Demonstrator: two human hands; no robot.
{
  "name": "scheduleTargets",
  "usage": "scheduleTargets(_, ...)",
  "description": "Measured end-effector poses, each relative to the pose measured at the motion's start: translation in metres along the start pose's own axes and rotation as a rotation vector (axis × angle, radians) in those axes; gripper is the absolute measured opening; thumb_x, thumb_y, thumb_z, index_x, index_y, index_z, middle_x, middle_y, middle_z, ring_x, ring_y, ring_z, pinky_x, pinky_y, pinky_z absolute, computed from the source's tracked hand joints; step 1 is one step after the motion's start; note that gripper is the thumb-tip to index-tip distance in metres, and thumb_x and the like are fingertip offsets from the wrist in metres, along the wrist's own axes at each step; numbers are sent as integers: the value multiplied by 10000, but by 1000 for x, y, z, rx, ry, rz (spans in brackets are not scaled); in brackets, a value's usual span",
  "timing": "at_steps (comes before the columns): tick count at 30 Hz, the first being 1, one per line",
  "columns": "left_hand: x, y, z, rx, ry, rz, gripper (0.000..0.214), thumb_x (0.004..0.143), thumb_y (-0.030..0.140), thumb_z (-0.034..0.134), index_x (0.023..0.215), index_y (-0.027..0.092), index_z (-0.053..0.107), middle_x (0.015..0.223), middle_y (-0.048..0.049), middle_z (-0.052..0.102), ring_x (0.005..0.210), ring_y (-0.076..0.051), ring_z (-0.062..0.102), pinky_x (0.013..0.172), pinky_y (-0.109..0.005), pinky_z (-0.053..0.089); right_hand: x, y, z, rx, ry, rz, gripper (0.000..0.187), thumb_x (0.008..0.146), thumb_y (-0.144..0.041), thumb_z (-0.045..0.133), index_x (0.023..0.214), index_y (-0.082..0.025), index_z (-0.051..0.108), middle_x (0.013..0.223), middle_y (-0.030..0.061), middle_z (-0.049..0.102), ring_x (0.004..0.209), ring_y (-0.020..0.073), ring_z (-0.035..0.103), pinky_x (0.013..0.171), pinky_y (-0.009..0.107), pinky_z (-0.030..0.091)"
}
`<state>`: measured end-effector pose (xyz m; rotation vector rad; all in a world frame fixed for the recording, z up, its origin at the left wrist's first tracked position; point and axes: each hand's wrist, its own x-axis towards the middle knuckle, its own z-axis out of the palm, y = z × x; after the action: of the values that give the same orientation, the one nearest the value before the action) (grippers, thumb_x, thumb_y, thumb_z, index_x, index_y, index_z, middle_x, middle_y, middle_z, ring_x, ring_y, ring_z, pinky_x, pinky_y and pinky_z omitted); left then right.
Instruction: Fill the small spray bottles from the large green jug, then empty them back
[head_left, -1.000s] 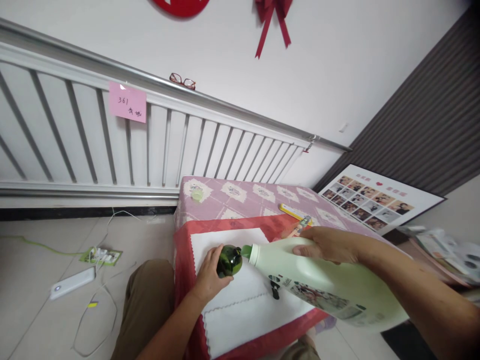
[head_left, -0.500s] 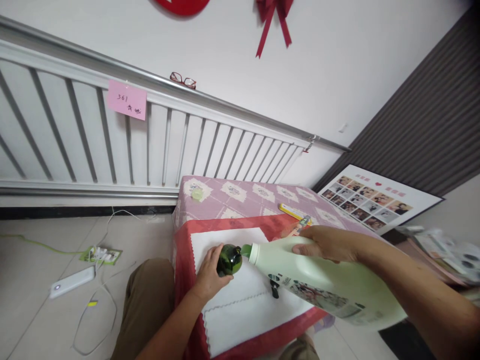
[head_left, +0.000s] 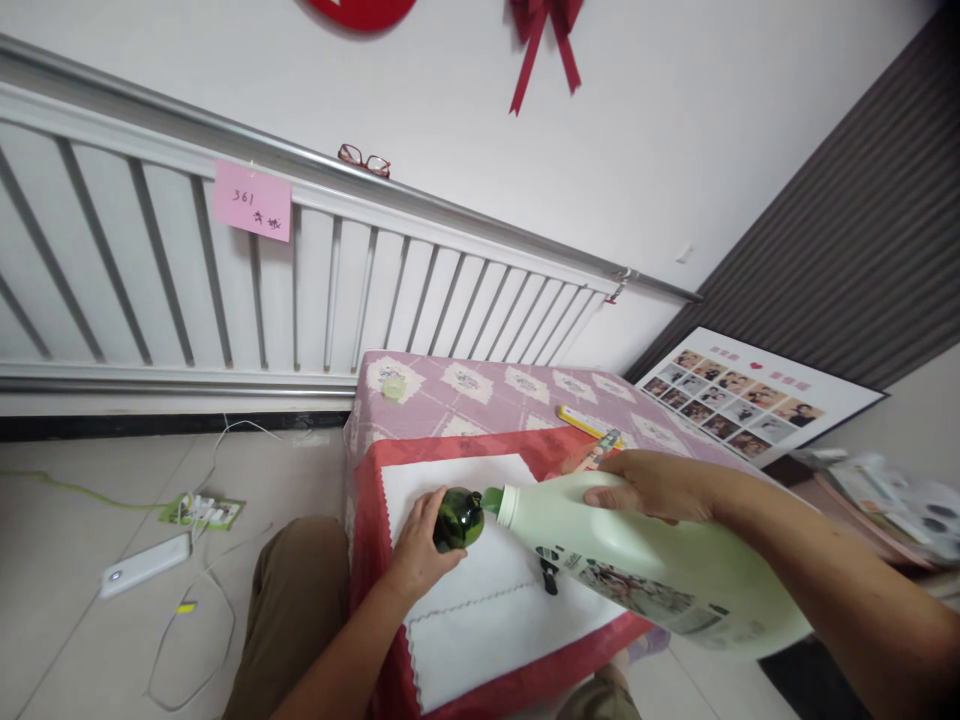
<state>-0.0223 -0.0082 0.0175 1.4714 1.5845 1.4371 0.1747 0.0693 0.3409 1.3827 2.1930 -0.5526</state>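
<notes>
My right hand (head_left: 651, 484) grips the top of a large pale green jug (head_left: 637, 565), tipped on its side with the spout pointing left. The spout meets the mouth of a small dark green bottle (head_left: 458, 519). My left hand (head_left: 417, 556) is wrapped round that small bottle and steadies it on a white cloth (head_left: 480, 600). The cloth lies over a red cover on a low table (head_left: 480, 395) with a pink patterned top.
A small black object (head_left: 550, 576) lies on the cloth under the jug. A yellow item (head_left: 583, 423) and a pale green cap (head_left: 394, 389) lie on the table. A white radiator (head_left: 225, 290) stands behind. Cables and a white power bank (head_left: 145, 564) lie on the floor at left. A photo board (head_left: 742, 400) leans at right.
Almost nothing has moved. The big jug has tipped a touch further, its rear end slightly higher. Both hands keep their grip.
</notes>
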Motion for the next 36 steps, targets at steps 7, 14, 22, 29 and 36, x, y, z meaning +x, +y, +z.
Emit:
scheduleTargets(7,0,1,-1,13,0,2,904,614,200,729,1416,256,317,1386,-76,414,1303,-259,413,1114,-406,347,0,0,0,14,24,14,491,795,-622,499,930,-157,584,868,105,668,739,251,646,534,296,455)
scheduleTargets(14,0,0,0,16,1,4,913,606,195,733,1416,256,317,1379,-75,419,1305,-259,408,1117,-401,338,-1,-3,1,16,33,4,471,799,-588,509,933,-144,590,858,110,666,727,249,646,525,294,447)
scheduleTargets(22,0,-1,1,11,-2,-5,919,611,204,743,1419,266,310,1398,-79,407,1313,-266,405,1117,-417,337,-2,-3,2,4,45,7,501,796,-633,485,916,-155,573,854,103,663,712,225,629,525,279,438)
scheduleTargets(29,0,-1,1,5,-1,1,918,608,199,742,1416,280,314,1386,-70,413,1308,-260,409,1118,-414,337,-1,0,1,24,31,21,493,792,-632,496,943,-170,579,872,95,679,732,232,641,537,284,446)
scheduleTargets(36,0,0,-1,16,-6,5,912,615,204,735,1419,259,309,1388,-80,410,1314,-264,402,1121,-413,332,-2,-4,2,-6,50,31,478,786,-612,506,923,-159,577,863,99,671,727,239,644,544,298,457)
